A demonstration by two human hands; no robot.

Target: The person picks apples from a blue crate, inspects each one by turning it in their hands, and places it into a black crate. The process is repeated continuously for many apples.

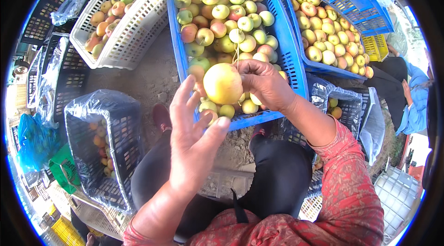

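Observation:
A pale yellow apple [222,83] is held up over a blue plastic crate [301,76] of red and green apples. My right hand [265,84] pinches at the apple's right side, where thin string-like strands [237,53] rise from the fingers. To the left of the apple, my left hand [194,131] has its fingers spread, and I see nothing held in it. The tips of its fingers are close to the apple; whether they touch it I cannot tell. Part of the crate's contents is hidden behind my hands.
A white crate [135,27] of apples stands at upper left, another blue crate [298,43] at upper right. Plastic-lined black crates [130,124] flank my knees. At far left are a blue bag [36,142] and a green bag [64,168]. Another person [414,97] sits at right.

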